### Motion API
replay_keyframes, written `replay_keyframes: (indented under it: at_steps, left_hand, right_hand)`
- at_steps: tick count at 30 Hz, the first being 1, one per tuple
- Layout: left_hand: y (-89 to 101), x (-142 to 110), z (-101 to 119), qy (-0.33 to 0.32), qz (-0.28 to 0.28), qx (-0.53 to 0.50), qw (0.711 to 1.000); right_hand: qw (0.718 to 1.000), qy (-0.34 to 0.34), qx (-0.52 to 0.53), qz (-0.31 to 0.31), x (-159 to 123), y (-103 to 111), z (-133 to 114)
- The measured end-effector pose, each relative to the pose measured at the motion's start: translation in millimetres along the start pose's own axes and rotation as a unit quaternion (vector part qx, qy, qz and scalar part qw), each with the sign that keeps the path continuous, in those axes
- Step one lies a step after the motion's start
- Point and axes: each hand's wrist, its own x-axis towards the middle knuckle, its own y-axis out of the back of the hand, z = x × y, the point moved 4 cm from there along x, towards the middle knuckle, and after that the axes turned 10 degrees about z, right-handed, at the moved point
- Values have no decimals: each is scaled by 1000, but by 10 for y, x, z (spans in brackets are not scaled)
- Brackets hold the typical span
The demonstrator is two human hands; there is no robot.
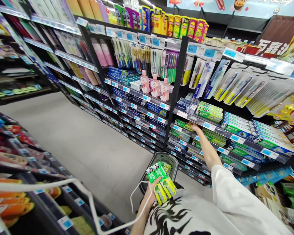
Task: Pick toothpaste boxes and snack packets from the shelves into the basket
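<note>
Sitting in the basket (176, 162): toothpaste cartons (167, 167), probably.

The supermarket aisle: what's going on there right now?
The left hand holds green and yellow toothpaste boxes over a basket. More boxes of that colour seem to be inside it. The right hand is reaching into a shelf of toothpaste boxes, at the green ones below the top row; whether it has gripped one cannot be made out. Toothbrushes hang above that shelf.
</note>
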Motion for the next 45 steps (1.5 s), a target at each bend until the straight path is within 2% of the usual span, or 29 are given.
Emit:
replay_keyframes:
  at_steps: [5,9,12,14,15,16,18,20,21,22,24,26,28,33,36,39,45]
  left_hand:
    - [45,26,-16,4,-2,-5,1000]
    - [34,-7,-9,-11,5,-8,1000]
    - [-3,-84,27,-27,13,-14,999]
    - [-16,-125,53,-35,21,-24,999]
    - [-11,-137,63,-39,28,-31,998]
    - [1,-142,71,-44,34,-39,998]
    - [48,-138,68,-47,50,-53,996]
    - [109,-131,42,-42,66,-59,995]
    - [139,-129,23,-39,73,-59,995]
    - [167,-130,4,-36,80,-57,995]
    - [208,-132,-30,-34,88,-53,994]
    - [229,-128,-63,-29,94,-49,994]
    - [233,-113,-97,-19,97,-45,994]
    - [208,-72,-153,-19,91,-48,995]
    - [202,-94,-166,-17,76,-48,996]
    - [183,-151,-190,25,39,-42,998]
    - [152,-254,-224,67,17,-25,997]
  right_hand:
    - [1000,-7,8,-6,-104,82,-157]
    - [998,4,5,65,-381,241,-368]
    - [990,43,35,128,-892,246,-563]
    - [980,81,112,140,-1433,129,-684]
    - [975,94,162,119,-1757,29,-730]
    - [971,94,208,71,-2108,-101,-763]
    - [954,80,275,-91,-2865,-416,-812]
    - [901,66,317,-289,-3634,-717,-853]
    - [878,51,330,-342,-3958,-823,-857]
    - [870,33,340,-356,-4213,-898,-853]
    - [879,-15,354,-319,-4533,-990,-833]
    - [890,-65,362,-269,-4665,-1020,-818]
    - [889,-98,370,-250,-4684,-1005,-826]
    - [889,-104,385,-224,-4565,-824,-856]
    - [879,-122,405,-220,-4540,-730,-863]
    - [851,-153,439,-246,-4562,-693,-877]
    - [755,-234,526,-314,-4649,-712,-871]
